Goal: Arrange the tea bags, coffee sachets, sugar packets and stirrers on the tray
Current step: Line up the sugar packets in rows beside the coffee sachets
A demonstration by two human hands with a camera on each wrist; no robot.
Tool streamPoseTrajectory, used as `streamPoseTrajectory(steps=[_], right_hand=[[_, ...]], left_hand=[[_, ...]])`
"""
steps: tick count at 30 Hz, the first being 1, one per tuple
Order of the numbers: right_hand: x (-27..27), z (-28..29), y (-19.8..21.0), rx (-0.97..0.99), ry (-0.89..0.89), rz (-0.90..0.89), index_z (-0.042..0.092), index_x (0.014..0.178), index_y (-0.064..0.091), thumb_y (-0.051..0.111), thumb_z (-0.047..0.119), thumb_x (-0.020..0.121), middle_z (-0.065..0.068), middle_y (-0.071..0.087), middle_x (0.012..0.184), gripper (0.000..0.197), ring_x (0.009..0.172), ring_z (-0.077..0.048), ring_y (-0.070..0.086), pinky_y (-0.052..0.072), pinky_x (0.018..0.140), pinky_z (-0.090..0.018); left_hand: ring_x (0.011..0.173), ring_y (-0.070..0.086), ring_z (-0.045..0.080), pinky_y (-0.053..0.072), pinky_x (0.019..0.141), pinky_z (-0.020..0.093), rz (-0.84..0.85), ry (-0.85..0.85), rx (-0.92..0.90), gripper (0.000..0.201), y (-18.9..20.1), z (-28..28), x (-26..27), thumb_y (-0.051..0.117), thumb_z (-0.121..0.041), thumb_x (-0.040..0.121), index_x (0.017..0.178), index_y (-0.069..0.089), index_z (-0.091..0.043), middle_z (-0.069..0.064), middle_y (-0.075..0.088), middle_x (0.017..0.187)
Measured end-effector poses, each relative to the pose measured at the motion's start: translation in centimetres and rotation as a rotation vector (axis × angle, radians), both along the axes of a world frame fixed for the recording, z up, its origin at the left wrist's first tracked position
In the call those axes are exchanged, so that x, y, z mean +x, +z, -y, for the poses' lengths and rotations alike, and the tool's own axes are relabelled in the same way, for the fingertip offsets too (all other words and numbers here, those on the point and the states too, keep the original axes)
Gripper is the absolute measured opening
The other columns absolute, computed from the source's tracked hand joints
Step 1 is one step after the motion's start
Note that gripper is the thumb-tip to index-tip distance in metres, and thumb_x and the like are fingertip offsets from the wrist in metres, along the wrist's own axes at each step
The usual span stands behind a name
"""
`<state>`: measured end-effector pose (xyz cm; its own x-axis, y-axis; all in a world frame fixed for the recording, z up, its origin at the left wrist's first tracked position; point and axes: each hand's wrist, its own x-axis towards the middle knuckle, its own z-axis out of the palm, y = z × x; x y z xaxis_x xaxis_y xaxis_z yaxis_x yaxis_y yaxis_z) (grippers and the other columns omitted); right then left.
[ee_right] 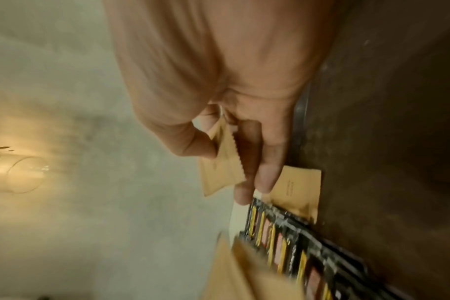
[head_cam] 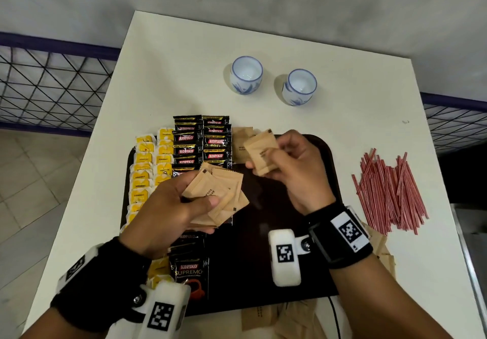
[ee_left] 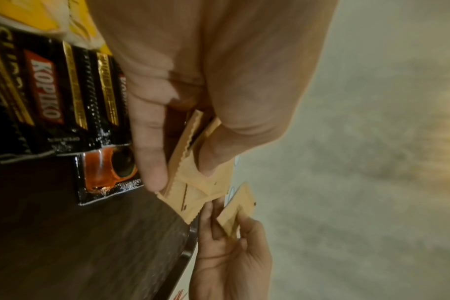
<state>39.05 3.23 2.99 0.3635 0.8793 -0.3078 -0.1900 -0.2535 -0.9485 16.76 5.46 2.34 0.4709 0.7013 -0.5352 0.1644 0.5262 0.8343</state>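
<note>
My left hand point(head_cam: 168, 207) grips a loose fan of sugar packets point(head_cam: 218, 196) above the tray point(head_cam: 263, 246); my right hand point(head_cam: 292, 170) pinches a single packet point(head_cam: 262, 154) near the far edge. Risk: the fan is unevenly stacked, so packets may slip onto the coffee sachets point(head_cam: 203, 141) and disturb their rows. The packets are flat tan paper with serrated ends.

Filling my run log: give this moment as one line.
left hand: holds sugar packets | right hand: pinches one packet | stirrers: off tray
</note>
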Motion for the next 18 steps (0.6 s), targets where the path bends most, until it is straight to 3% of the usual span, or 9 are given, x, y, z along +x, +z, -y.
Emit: streamPoseTrajectory(steps=[3, 6, 9, 12, 15, 18], right_hand=[[1.3, 0.1, 0.0, -0.055, 0.003, 0.014, 0.011, 0.083, 0.048, 0.051, -0.009, 0.092, -0.022, 0.066, 0.094, 0.022, 0.070, -0.038, 0.073, 0.062, 0.062, -0.043], [2.2, 0.1, -1.1, -0.111, 0.080, 0.242, 0.017, 0.085, 0.057, 0.057, -0.010, 0.085, -0.011, 0.066, 0.083, 0.026, 0.059, -0.019, 0.064, 0.053, 0.050, -0.029], [3.1, -0.3, -2.1, -0.141, 0.130, 0.419, 0.021, 0.092, 0.059, 0.070, -0.006, 0.078, -0.003, 0.069, 0.084, 0.031, 0.064, -0.007, 0.060, 0.046, 0.058, -0.020], [3.7, -1.1, -2.5, -0.176, 0.115, 0.486, 0.017, 0.091, 0.061, 0.078, 0.002, 0.077, -0.011, 0.071, 0.086, 0.027, 0.067, -0.011, 0.061, 0.048, 0.063, -0.022], [3.6, -2.2, -2.7, -0.164, 0.157, 0.461, 0.011, 0.083, 0.067, 0.076, -0.002, 0.080, -0.014, 0.070, 0.079, 0.016, 0.059, -0.008, 0.060, 0.049, 0.058, -0.019], [3.6, -3.2, -3.1, -0.179, 0.235, 0.468, 0.005, 0.089, 0.072, 0.068, -0.004, 0.086, -0.003, 0.069, 0.075, 0.010, 0.052, 0.004, 0.058, 0.047, 0.056, -0.011]], left_hand=[[0.089, 0.075, 0.030, 0.063, 0.063, 0.042, 0.008, 0.047, -0.008, 0.034, -0.2, 0.2, -0.6, 0.067, -0.002, 0.088, 0.117, 0.068, -0.019, 0.008, 0.076, 0.104], [0.088, 0.075, 0.031, 0.062, 0.061, 0.040, 0.011, 0.072, -0.018, 0.034, -0.5, 0.3, -1.1, 0.067, -0.001, 0.087, 0.117, 0.068, -0.018, 0.009, 0.076, 0.104], [0.089, 0.075, 0.033, 0.061, 0.060, 0.039, 0.018, 0.080, -0.023, 0.035, -0.6, 0.4, -1.6, 0.067, -0.002, 0.086, 0.119, 0.068, -0.016, 0.010, 0.076, 0.104], [0.088, 0.075, 0.033, 0.061, 0.059, 0.039, 0.023, 0.086, -0.025, 0.036, -0.6, 0.6, -1.8, 0.068, -0.004, 0.084, 0.118, 0.068, -0.015, 0.011, 0.076, 0.103], [0.089, 0.075, 0.033, 0.061, 0.061, 0.039, 0.024, 0.086, -0.030, 0.039, -0.6, 0.6, -1.9, 0.070, -0.008, 0.080, 0.119, 0.068, -0.016, 0.011, 0.076, 0.104], [0.089, 0.075, 0.033, 0.062, 0.063, 0.041, 0.013, 0.082, -0.020, 0.038, -0.6, 0.7, -2.0, 0.069, -0.007, 0.082, 0.119, 0.068, -0.017, 0.010, 0.076, 0.104]])
